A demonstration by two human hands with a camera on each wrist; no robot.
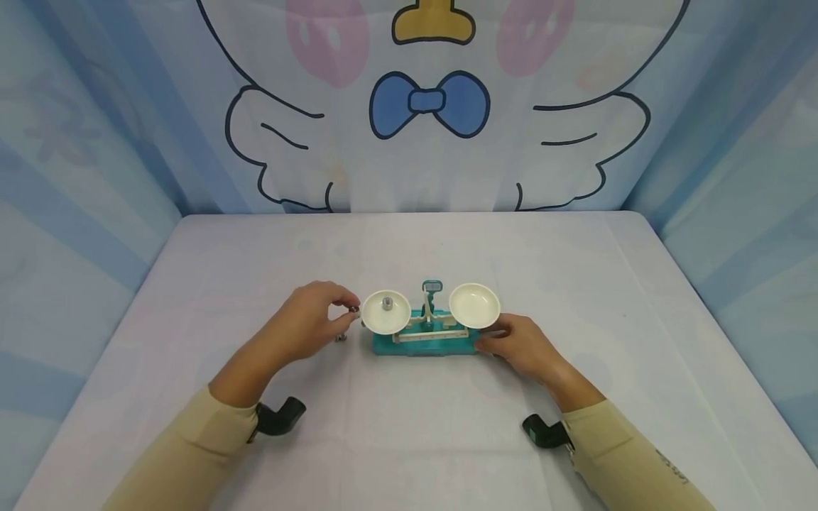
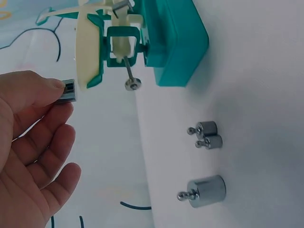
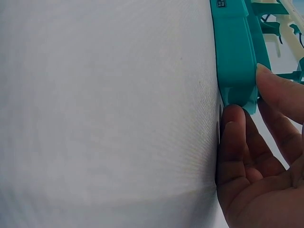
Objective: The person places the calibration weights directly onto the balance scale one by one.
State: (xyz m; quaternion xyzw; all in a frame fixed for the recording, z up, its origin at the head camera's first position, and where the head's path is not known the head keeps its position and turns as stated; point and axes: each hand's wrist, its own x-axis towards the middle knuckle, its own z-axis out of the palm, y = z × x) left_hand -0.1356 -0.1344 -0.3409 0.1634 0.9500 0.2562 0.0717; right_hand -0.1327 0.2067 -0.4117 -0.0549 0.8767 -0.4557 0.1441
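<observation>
My left hand [image 1: 317,319] pinches a small metal weight [image 2: 70,90] between thumb and fingers, right at the outer rim of the left pan [image 1: 375,319] of a balance scale [image 1: 424,345]. One metal weight [image 1: 387,304] stands in that pan. The scale has a teal base and two cream pans; the right pan [image 1: 475,305] holds nothing. At the base's right end my right hand [image 1: 517,343] grips it, thumb [image 3: 280,90] on top and fingers against the end, low by the table. Part of that hand is hidden behind the scale in the head view.
Left of the scale, two small weights [image 2: 207,129] stand side by side on the white tablecloth [image 1: 422,419], with a larger weight [image 2: 207,191] near them. A printed curtain [image 1: 428,170] hangs behind the table. Black wrist cameras [image 1: 281,416] stick out from both sleeves.
</observation>
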